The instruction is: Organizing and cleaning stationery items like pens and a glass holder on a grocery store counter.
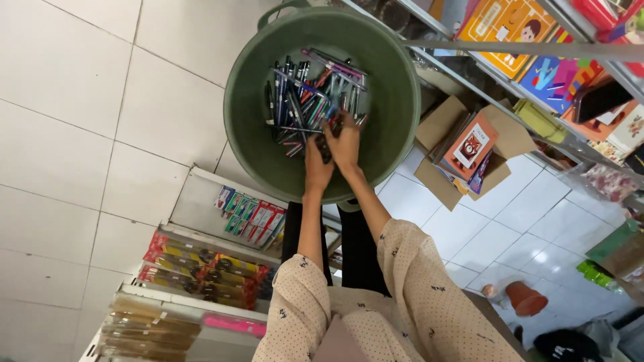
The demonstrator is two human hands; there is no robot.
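Head view: a green plastic tub (255, 127) on white floor tiles (80, 134) holds a pile of pens (312, 97). Both hands reach in at six o'clock; left hand (316, 164) and right hand (347, 142) close together on several pens.

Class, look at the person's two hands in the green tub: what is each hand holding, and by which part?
Both hands, left hand and right hand, are in the pens in the tub. Whether either grips a pen, or where, cannot be told.

Dark green tub (248, 94), multicoloured pens (308, 100), beige dotted sleeves (416, 288), white floor tiles (80, 134)
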